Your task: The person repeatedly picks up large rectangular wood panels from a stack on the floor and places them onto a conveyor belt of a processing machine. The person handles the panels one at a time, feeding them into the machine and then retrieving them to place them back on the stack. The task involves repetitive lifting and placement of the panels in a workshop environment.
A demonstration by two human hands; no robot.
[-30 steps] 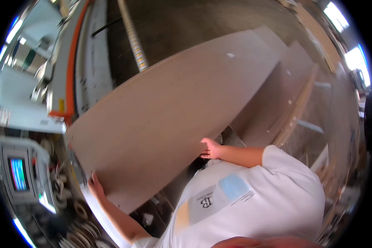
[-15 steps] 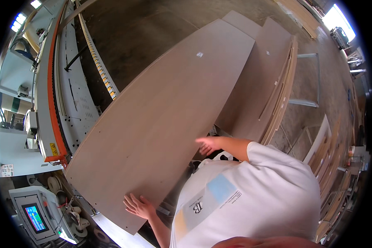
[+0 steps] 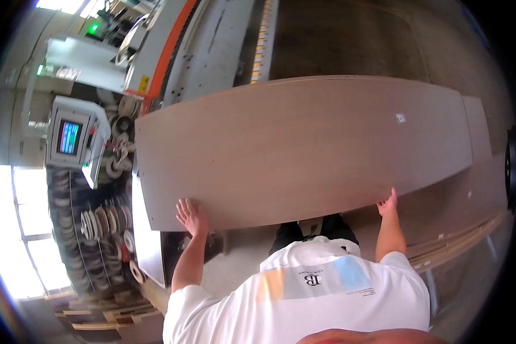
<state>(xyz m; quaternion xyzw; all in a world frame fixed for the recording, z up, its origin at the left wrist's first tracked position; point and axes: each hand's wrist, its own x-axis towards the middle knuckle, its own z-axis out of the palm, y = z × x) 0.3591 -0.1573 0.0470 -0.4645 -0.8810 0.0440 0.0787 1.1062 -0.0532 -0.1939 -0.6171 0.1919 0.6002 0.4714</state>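
A long brown wood panel (image 3: 292, 155) lies before me, wide across the view, with small holes near its left end and a white label on its right part. My left hand (image 3: 192, 218) rests on its near edge at the left, fingers spread over the top face. At the near edge further right, my right hand (image 3: 387, 204) grips the panel, thumb upward on top and the other fingers curled at the edge, partly hidden.
Behind the panel stands a machine with an orange strip (image 3: 175, 46) and a yellow-marked rail (image 3: 261, 40). A control box with a screen (image 3: 70, 137) is at the left, above rolls of edging (image 3: 103, 222). More stacked panels (image 3: 436, 221) lie at the right.
My right hand has gone from free of the panel to gripping its near edge. The left hand stays on the left part. My view has turned, so the panel now lies more crosswise.
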